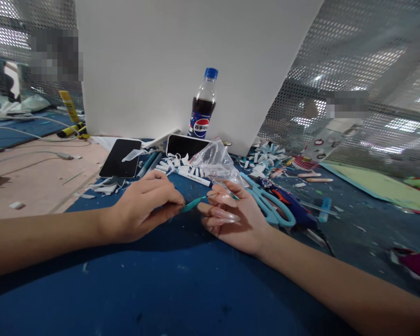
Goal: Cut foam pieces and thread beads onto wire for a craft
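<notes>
Left hand pinches the teal stick tight. Right hand meets its far end, grip unclear. Cut scraps already litter the mat.

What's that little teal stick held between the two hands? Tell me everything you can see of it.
The stick is thin and teal, plastic by its look, tapering toward the right. It hangs nearly level just above the blue table. The left hand pinches its thicker end between thumb and fingertips; the fine end reaches the long-nailed fingers of the right hand, whose grip on it is unclear. What kind of tool it is cannot be told.
</notes>
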Available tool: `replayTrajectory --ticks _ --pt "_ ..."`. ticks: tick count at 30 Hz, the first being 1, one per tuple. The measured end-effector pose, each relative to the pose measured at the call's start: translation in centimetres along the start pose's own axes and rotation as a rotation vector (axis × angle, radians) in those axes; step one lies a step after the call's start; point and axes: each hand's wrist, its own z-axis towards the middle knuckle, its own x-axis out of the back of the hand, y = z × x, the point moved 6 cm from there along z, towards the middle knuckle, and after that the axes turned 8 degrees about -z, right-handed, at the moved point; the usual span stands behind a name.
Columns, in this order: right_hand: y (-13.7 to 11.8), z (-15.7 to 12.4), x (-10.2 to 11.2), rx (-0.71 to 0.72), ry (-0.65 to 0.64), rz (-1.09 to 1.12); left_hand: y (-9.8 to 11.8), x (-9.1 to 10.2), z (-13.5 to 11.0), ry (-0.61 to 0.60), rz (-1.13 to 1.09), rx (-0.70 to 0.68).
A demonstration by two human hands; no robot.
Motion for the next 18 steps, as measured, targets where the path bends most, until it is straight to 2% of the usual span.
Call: replayTrajectory --ticks 10,18 --pt "0.0 -0.1 0.0 -0.004 0.016 0.023 0.1 0.1 0.0 0.008 -0.012 -0.005" --pt "0.1 -0.1 -0.2 -0.009 0.034 0.006 -1.4 0.0 -0.4 -0.027 -0.149 0.215"
